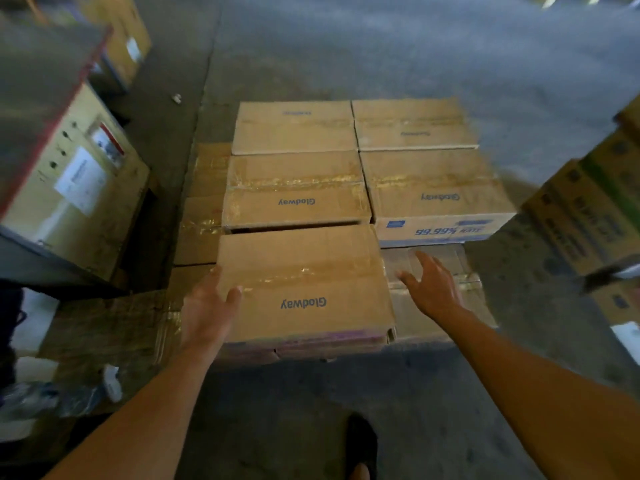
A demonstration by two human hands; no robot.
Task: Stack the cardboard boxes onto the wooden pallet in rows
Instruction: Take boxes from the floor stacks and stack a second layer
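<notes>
Head view: the nearest box [304,289] sits on the stack's top layer at the near left, just in front of the next row. The left hand [207,306] lies flat against its left edge with the thumb on top. The right hand [433,285] hovers with fingers spread, holding nothing. The taped cardboard looks stiff and probably weighty, so it is best held low at opposite sides.

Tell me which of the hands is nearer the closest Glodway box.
Left. The left hand touches the closest Glodway box at its left edge, thumb on top; the right hand hovers clear of its right side.
</notes>
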